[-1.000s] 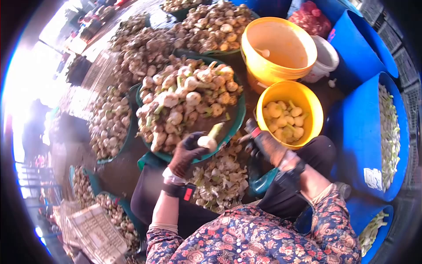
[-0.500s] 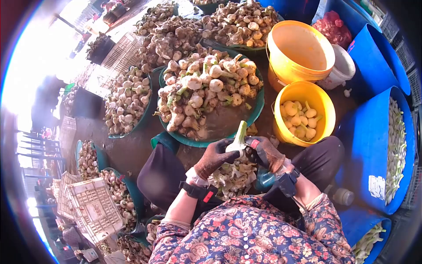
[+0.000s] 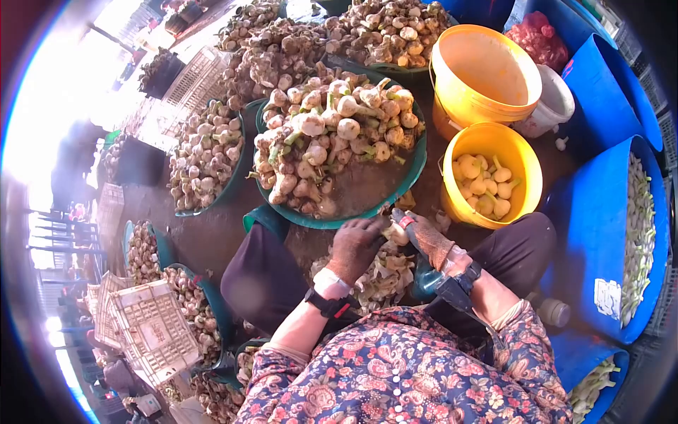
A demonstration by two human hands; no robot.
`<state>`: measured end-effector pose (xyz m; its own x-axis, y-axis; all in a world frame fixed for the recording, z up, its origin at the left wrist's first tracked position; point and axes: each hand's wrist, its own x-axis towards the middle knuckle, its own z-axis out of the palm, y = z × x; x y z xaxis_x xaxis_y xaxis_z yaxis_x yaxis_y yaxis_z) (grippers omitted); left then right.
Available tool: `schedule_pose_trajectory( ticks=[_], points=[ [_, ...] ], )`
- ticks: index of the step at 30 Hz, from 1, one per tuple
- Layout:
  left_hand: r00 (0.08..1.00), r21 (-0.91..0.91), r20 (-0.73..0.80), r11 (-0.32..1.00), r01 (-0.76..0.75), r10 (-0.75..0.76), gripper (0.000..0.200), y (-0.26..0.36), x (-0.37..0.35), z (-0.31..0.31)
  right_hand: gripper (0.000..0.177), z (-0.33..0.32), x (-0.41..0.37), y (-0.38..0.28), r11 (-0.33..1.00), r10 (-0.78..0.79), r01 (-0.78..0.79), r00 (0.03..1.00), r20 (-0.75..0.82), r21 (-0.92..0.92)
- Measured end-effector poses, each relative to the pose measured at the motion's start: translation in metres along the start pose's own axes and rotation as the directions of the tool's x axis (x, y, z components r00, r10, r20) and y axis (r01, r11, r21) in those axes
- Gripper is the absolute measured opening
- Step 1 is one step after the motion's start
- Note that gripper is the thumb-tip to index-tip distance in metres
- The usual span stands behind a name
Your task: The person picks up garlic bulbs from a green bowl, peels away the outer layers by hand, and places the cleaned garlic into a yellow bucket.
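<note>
Between my two gloved hands, in front of the large tub, is a pale garlic bulb (image 3: 397,234), partly covered by the fingers. My left hand (image 3: 355,249) is closed on its left side, back of the hand upward. My right hand (image 3: 428,242) grips it from the right, with a red band around one finger; whether it also holds a small tool I cannot make out. Below them lies a heap of peeled-off garlic skins (image 3: 385,279). Just beyond, a green tub (image 3: 417,177) holds a pile of untrimmed garlic bulbs (image 3: 332,134).
A yellow bucket (image 3: 526,166) with cleaned bulbs stands to the right, near another yellow bucket (image 3: 487,67) and a white bucket (image 3: 554,106). Blue barrels (image 3: 593,233) line the right side, one filled with garlic. More garlic tubs and a plastic crate (image 3: 155,328) are at left.
The bulb has tipped down from its upright position, and its green stem no longer shows. My left hand has turned over it and moved slightly right.
</note>
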<state>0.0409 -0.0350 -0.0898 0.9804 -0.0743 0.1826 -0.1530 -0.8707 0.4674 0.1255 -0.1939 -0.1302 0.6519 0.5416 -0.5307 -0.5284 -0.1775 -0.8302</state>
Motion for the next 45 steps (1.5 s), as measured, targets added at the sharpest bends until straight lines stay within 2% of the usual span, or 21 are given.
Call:
schedule_pose_trajectory(
  ticks=[2,4,7,9,10,12,16,17,19,21,23,24,26,27,28,31,32,34,36,40,45],
  points=[
    [0.980,-0.280,0.053,0.939,0.200,-0.193,0.035,-0.001,-0.010,0.015,0.030,0.000,0.000,0.000,0.981,-0.071,0.073,0.997,0.020,-0.181],
    [0.884,-0.452,0.267,0.760,0.467,-0.384,0.026,-0.004,-0.012,0.019,0.030,-0.008,-0.004,-0.005,0.998,-0.057,0.060,0.980,0.190,-0.014],
    [0.676,-0.786,0.586,-0.109,0.609,-0.447,0.025,0.003,-0.002,-0.009,0.038,-0.009,-0.028,-0.038,0.918,-0.170,0.017,0.920,0.354,0.395],
    [0.836,-0.834,0.379,0.245,0.494,-0.396,0.024,0.001,-0.012,-0.011,0.038,-0.004,-0.040,-0.055,0.897,-0.205,0.017,0.902,0.380,0.442],
    [0.902,-0.779,0.248,0.481,0.402,-0.353,0.023,-0.013,-0.027,0.010,0.037,-0.002,-0.037,-0.052,0.918,-0.397,0.379,0.866,0.304,0.120],
    [0.970,-0.591,0.111,0.770,0.240,-0.218,0.018,-0.008,-0.030,0.004,0.036,0.001,-0.027,-0.043,0.363,-0.713,0.759,0.600,0.363,-0.540],
    [0.988,-0.500,0.104,0.853,0.151,-0.114,0.020,-0.010,-0.027,-0.001,0.025,0.009,-0.037,-0.048,0.110,-0.739,0.778,0.480,0.472,-0.619],
    [0.915,-0.734,0.201,0.565,0.377,-0.350,0.020,-0.006,-0.022,0.000,0.024,0.011,-0.036,-0.042,0.283,-0.741,0.740,0.573,0.351,-0.610],
    [0.605,-0.816,0.566,-0.274,0.509,-0.560,0.022,0.004,-0.013,0.000,0.023,0.014,-0.033,-0.026,0.603,-0.658,0.608,0.745,0.109,-0.516],
    [0.674,-0.868,0.350,0.045,0.495,-0.650,0.022,0.018,-0.012,-0.006,0.016,0.011,-0.025,-0.024,0.903,-0.413,0.393,0.906,-0.095,-0.174],
    [0.777,-0.857,0.252,0.239,0.456,-0.577,0.021,0.022,-0.021,-0.010,0.017,0.004,-0.018,-0.028,0.885,-0.023,0.093,0.988,-0.156,0.457],
    [0.921,-0.739,0.060,0.603,0.299,-0.384,0.017,0.013,-0.032,0.001,0.017,0.000,-0.015,-0.029,0.844,-0.005,0.105,0.982,-0.188,0.527],
    [0.988,-0.678,0.156,0.727,0.105,0.003,0.016,0.035,-0.029,-0.030,0.022,-0.020,-0.006,-0.020,0.863,0.057,0.071,0.970,-0.237,0.500],
    [0.946,-0.630,0.249,0.777,-0.004,0.207,0.016,0.034,-0.029,-0.033,0.026,-0.031,0.003,-0.010,0.917,0.095,0.018,0.961,-0.260,0.399],
    [0.886,-0.562,0.417,0.824,0.077,0.201,0.024,0.033,-0.033,-0.032,0.029,-0.031,0.004,-0.010,0.886,0.113,0.014,0.963,-0.245,0.463],
    [0.565,-0.040,0.823,0.987,0.153,-0.055,0.030,0.020,-0.029,-0.033,0.028,-0.026,0.005,-0.013,0.726,0.070,0.014,0.993,-0.094,0.688],
    [0.608,0.099,0.774,0.982,0.160,-0.177,0.042,0.014,-0.024,-0.026,0.024,-0.027,-0.002,-0.020,0.694,0.077,-0.052,0.997,-0.002,0.718],
    [0.899,-0.454,0.383,0.804,0.384,-0.213,0.042,-0.012,-0.018,-0.004,0.022,-0.023,-0.002,-0.019,0.755,-0.039,0.086,0.995,-0.087,0.650],
    [0.777,-0.722,0.433,0.341,0.602,-0.457,0.035,0.008,0.023,-0.027,0.019,-0.013,-0.010,-0.033,0.865,-0.078,0.152,0.982,-0.171,0.479],
    [0.715,-0.735,0.556,0.151,0.661,-0.423,0.042,0.011,0.045,-0.013,0.015,-0.006,-0.011,-0.024,0.906,-0.420,0.421,0.880,-0.222,-0.043],
    [0.709,-0.765,0.540,0.087,0.638,-0.453,0.035,0.005,0.037,-0.004,0.014,-0.006,-0.010,-0.013,0.747,-0.665,0.650,0.733,-0.145,-0.137]
  ],
)
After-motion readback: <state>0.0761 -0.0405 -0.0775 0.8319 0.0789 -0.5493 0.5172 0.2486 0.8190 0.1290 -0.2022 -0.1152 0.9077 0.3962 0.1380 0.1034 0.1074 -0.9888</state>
